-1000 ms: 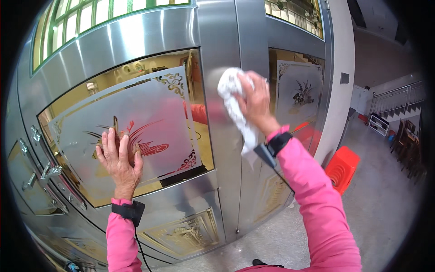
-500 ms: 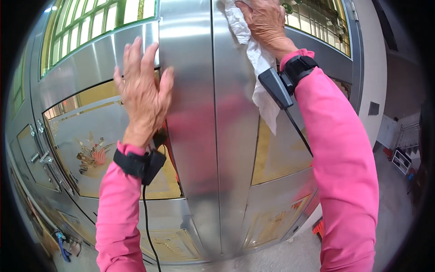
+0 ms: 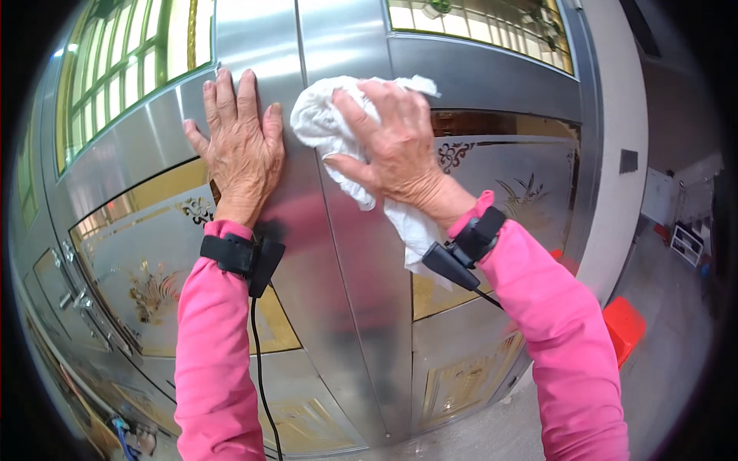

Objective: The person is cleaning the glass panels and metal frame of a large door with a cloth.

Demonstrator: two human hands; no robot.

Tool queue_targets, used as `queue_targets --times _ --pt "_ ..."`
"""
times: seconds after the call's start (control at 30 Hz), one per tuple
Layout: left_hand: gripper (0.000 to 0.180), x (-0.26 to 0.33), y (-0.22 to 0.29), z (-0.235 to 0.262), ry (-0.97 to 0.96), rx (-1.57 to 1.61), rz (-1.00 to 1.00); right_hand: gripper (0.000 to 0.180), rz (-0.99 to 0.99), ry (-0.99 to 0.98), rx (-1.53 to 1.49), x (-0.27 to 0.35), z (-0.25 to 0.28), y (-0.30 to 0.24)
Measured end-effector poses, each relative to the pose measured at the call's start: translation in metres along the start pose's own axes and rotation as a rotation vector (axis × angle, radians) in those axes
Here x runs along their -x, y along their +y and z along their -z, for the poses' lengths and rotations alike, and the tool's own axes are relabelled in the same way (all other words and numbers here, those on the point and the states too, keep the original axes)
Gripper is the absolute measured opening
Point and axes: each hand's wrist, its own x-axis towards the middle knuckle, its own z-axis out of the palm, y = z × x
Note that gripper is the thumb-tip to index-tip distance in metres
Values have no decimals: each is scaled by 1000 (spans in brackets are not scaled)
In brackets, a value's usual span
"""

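Note:
A tall stainless steel door (image 3: 338,292) with etched gold-framed panels fills the view. My left hand (image 3: 238,150) lies flat on the steel, fingers spread upward, holding nothing. Right beside it my right hand (image 3: 392,146) presses a white cloth (image 3: 323,123) against the door's middle seam. The cloth's tail hangs down under my wrist. Both arms wear pink sleeves and black wrist straps, and a cable runs down from the left strap.
A door handle (image 3: 81,300) sits on the left leaf, low down. Barred glass panes (image 3: 123,77) run along the top of the door. A red stool (image 3: 626,326) stands on the grey floor at the right, near a white wall (image 3: 615,115).
My right hand with the cloth has come down from the top of the door to the middle seam. My left hand moved up and right, ending next to it.

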Motion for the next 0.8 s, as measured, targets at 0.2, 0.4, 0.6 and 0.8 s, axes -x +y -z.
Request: queue_targets --times 0.2,0.4,0.6,0.8 --pt "51 2 7 -2 28 35 12 53 15 56 49 2 -2 4" --pt "49 1 -2 3 25 24 25 51 -24 73 226 -13 7 33" --pt "47 0 1 3 11 9 46 47 -342 93 408 2 27 120" --pt "48 1 2 4 10 -4 42 46 -582 100 459 29 57 200"
